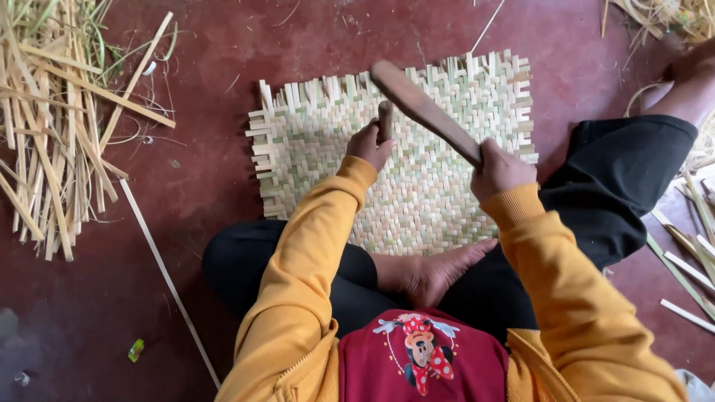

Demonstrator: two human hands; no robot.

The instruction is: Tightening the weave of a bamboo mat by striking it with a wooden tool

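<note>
The person sits cross-legged on the dark red floor (208,171) with a woven bamboo mat (417,186) spread just beyond the knees. Over the mat's middle, the left hand (370,144) is clenched around a short wooden peg (385,119), which stands roughly upright with its lower end on or very near the weave; I cannot tell whether it touches. The right hand (497,170) is closed around the near end of a long wooden stick (423,108), held above the mat. The stick's long axis slants from that hand up and away toward the mat's far edge, and its rounded far end hangs beyond and just to the right of the peg's top. So the peg lies to the left of the stick, well along its length from the right hand's grip. A bare foot (432,272) rests against the mat's near edge. Left of the mat lies a heap of split bamboo strips (52,126); one loose long strip (167,279) runs from the mat's near left corner.
</note>
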